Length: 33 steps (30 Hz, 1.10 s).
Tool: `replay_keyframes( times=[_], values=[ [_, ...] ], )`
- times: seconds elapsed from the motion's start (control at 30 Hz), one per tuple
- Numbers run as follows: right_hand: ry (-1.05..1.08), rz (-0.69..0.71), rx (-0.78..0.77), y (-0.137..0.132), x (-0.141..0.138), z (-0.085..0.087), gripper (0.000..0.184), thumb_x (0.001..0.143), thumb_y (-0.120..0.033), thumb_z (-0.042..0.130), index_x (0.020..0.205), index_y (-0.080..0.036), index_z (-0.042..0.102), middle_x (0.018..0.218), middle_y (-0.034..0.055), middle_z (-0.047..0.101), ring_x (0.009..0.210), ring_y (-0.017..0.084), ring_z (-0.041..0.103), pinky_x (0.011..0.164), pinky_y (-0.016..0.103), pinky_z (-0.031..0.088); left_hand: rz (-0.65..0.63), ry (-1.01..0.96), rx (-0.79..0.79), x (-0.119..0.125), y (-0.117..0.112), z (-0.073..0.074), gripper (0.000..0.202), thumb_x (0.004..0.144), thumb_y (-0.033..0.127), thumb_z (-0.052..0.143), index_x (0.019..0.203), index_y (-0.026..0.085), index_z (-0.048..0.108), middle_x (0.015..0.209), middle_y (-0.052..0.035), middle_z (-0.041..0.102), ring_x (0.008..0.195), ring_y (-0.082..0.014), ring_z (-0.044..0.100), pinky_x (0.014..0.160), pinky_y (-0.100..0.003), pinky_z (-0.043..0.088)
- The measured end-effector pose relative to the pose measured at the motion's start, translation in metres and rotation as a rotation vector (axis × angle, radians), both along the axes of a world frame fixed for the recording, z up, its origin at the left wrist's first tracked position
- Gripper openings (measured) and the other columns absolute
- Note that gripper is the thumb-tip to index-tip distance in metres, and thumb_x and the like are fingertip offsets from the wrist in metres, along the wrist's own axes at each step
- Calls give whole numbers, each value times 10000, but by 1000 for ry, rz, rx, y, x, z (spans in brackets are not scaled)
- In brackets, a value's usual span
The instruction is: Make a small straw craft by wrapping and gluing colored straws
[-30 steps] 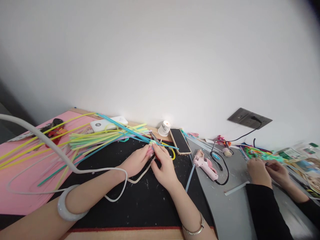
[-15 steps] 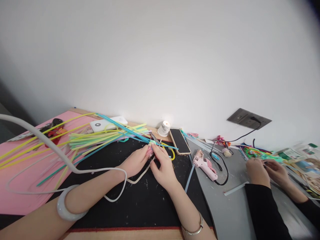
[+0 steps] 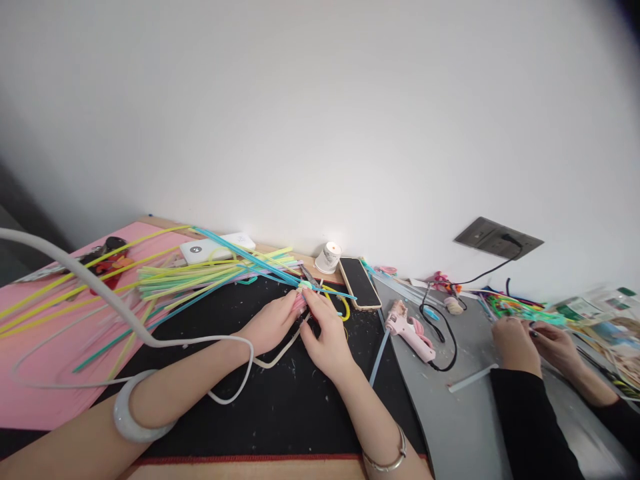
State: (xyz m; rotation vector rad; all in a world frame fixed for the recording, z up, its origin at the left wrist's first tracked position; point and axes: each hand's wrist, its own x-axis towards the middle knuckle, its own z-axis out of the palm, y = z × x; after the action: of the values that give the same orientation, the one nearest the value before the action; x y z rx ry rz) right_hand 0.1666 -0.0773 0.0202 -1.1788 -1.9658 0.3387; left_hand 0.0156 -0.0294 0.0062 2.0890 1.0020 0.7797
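Over the black mat (image 3: 240, 417), my left hand (image 3: 270, 323) and my right hand (image 3: 327, 333) meet at the fingertips. Both are closed on a small pink and pale green piece (image 3: 303, 287), which looks like bent pipe cleaners; the fingers hide most of it. Just beyond my fingertips lie scissors with yellow handles (image 3: 344, 307) and long blue pipe cleaners (image 3: 265, 259). A bundle of yellow, green and lilac pipe cleaners (image 3: 190, 277) spreads out to the left. A white cable (image 3: 200, 341) loops across my left wrist.
By the wall stand a white power bank (image 3: 217, 248), a paper cup (image 3: 329, 257) and a phone (image 3: 360, 283). A pink glue gun (image 3: 410, 331) with a black cord lies right. Farther right, a co-worker's hands (image 3: 525, 343) handle something small. Pink board (image 3: 45, 373) covers the left.
My hands stay almost still, with only a slight shift at the fingertips around the small piece. The co-worker's fingers have moved slightly.
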Motion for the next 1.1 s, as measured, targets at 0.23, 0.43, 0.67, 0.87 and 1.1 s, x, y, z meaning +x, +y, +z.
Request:
replay_keyframes(
  times=[0.23, 0.43, 0.67, 0.87, 1.1],
  values=[
    [3, -6, -5, 0, -1, 0, 626, 788, -73, 488, 1386, -249, 431, 1350, 76, 525, 1266, 234, 442, 1066, 458, 370, 3, 5, 0, 0, 0, -1, 183, 943, 286, 287, 854, 215, 431, 877, -77, 607, 820, -222, 611, 734, -340, 468],
    [2, -3, -7, 0, 0, -1, 627, 789, -73, 486, 1389, -242, 427, 1357, 78, 520, 1267, 231, 442, 1069, 453, 366, 6, 13, 4, 0, 1, -2, 183, 942, 296, 294, 854, 215, 433, 872, -77, 611, 812, -225, 615, 728, -340, 470],
    [0, -8, -17, 0, 0, 1, 624, 787, -73, 485, 1386, -237, 432, 1347, 80, 529, 1263, 229, 449, 1066, 443, 372, 10, 16, 1, 0, 1, -3, 196, 947, 315, 285, 853, 218, 427, 875, -75, 617, 814, -219, 621, 731, -329, 472],
    [0, -5, -6, -1, 0, 0, 636, 785, -72, 490, 1392, -251, 424, 1348, 78, 530, 1262, 236, 453, 1063, 457, 374, 15, 19, -1, 0, 1, -3, 197, 946, 321, 291, 843, 222, 426, 863, -68, 617, 804, -217, 620, 726, -327, 473],
    [4, -2, -9, 0, 0, 0, 631, 786, -71, 488, 1387, -252, 428, 1340, 78, 537, 1260, 236, 455, 1062, 458, 375, 10, 15, -2, 1, 1, -1, 189, 945, 309, 293, 845, 221, 428, 870, -73, 620, 816, -221, 622, 731, -331, 473]
  ],
)
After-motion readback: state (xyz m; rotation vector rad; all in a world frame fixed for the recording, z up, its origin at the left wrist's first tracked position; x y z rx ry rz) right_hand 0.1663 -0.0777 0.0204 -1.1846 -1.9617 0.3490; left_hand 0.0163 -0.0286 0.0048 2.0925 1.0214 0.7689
